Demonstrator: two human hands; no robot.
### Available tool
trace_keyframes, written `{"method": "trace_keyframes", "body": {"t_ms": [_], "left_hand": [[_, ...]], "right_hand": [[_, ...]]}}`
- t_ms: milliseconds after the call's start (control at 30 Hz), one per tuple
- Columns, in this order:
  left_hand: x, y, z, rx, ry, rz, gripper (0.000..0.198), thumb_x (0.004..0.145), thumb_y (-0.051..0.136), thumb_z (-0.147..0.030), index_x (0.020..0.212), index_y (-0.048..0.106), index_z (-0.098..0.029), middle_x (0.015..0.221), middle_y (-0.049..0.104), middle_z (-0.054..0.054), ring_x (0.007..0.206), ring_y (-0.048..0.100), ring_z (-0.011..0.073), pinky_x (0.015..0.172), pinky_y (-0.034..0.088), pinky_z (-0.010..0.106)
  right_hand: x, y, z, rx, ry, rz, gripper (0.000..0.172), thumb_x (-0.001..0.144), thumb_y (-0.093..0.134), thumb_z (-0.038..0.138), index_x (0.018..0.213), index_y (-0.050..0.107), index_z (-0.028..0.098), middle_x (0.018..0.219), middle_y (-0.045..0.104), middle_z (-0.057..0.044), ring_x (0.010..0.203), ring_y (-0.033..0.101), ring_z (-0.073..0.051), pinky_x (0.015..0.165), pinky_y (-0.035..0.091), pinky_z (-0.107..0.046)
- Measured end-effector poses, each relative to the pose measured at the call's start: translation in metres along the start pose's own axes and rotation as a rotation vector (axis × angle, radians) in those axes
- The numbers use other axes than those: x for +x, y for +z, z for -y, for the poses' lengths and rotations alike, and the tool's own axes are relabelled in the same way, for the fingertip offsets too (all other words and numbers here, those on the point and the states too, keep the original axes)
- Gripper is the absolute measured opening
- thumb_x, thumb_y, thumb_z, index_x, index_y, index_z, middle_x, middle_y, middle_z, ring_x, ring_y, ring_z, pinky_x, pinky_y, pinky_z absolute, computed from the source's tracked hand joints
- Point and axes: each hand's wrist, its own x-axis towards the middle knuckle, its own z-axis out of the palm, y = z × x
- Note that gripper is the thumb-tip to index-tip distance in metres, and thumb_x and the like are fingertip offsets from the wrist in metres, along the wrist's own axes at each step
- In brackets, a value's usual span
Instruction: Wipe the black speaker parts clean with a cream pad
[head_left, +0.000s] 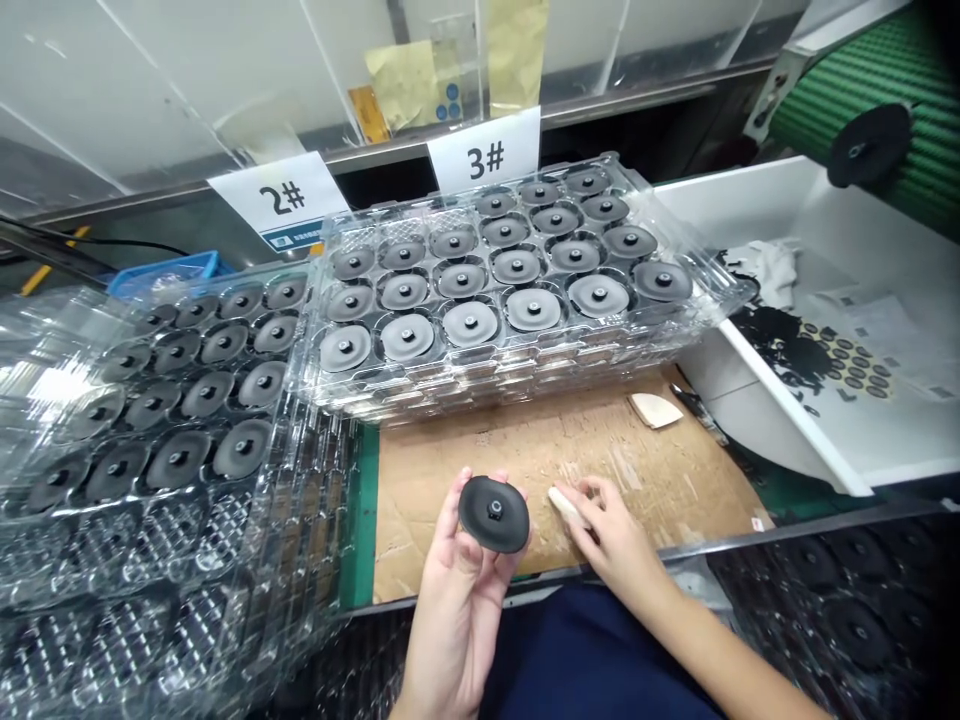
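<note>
My left hand (466,590) grips a black oval disc (514,515) by its edges, its face with the small central stud turned up toward me. To the right, my right hand (619,535) pinches a small off-white pad (564,505), with its fingers closed around it, apart from the disc. Both hands are over the front part of a worn cardboard sheet (480,440). Behind them stands a stack of clear plastic trays (450,365), the top one bearing many similar black discs (533,309) in its pockets.
Another stack of clear trays (255,560) with black discs stands at left. At right is a white bin (795,410) holding dark scraps and labels. A cream wedge-shaped piece (655,410) lies on the cardboard. Signs "2#" (281,200) and "3#" (487,158) hang behind; a green conveyor (862,80) runs upper right.
</note>
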Motion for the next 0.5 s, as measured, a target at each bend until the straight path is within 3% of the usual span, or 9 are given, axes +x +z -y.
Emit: {"method": "trace_keyframes", "body": {"t_ms": [133,300,400,500], "left_hand": [[-0.001,-0.002,-0.001,0.001,-0.009,0.056,0.049,0.078,0.061,-0.030,0.124,0.047,-0.027,0.128,0.054,0.012,0.119,0.047,0.0260,0.096,0.041,0.036],[-0.002,0.001,0.003,0.044,0.018,0.121,0.047,0.079,0.060,-0.026,0.124,0.048,-0.023,0.128,0.053,0.011,0.120,0.046,0.0249,0.097,0.040,0.031],[-0.004,0.007,0.005,0.059,0.010,0.158,0.048,0.078,0.061,-0.029,0.124,0.049,-0.023,0.122,0.058,0.011,0.115,0.051,0.0252,0.095,0.043,0.033],[-0.007,0.012,0.004,0.080,0.006,0.092,0.046,0.072,0.067,-0.023,0.116,0.055,-0.024,0.117,0.062,0.008,0.105,0.058,0.0241,0.088,0.048,0.030]], "right_hand": [[0.016,-0.015,0.015,0.085,-0.001,-0.018,0.027,0.087,0.045,0.025,0.108,0.061,0.018,0.091,0.064,-0.008,0.080,0.062,-0.018,0.069,0.053,-0.032],[0.026,-0.048,0.088,0.196,-0.049,-0.067,0.024,0.089,0.046,0.025,0.110,0.057,0.023,0.104,0.063,-0.005,0.092,0.060,-0.017,0.074,0.051,-0.028],[0.024,-0.060,0.132,0.268,-0.355,-0.082,0.029,0.086,0.048,0.016,0.114,0.054,0.018,0.098,0.065,-0.007,0.087,0.059,-0.018,0.079,0.048,-0.033],[0.023,-0.066,0.151,0.248,-0.488,0.069,0.026,0.083,0.047,0.009,0.106,0.057,0.015,0.087,0.066,-0.005,0.076,0.058,-0.015,0.073,0.048,-0.030]]}}
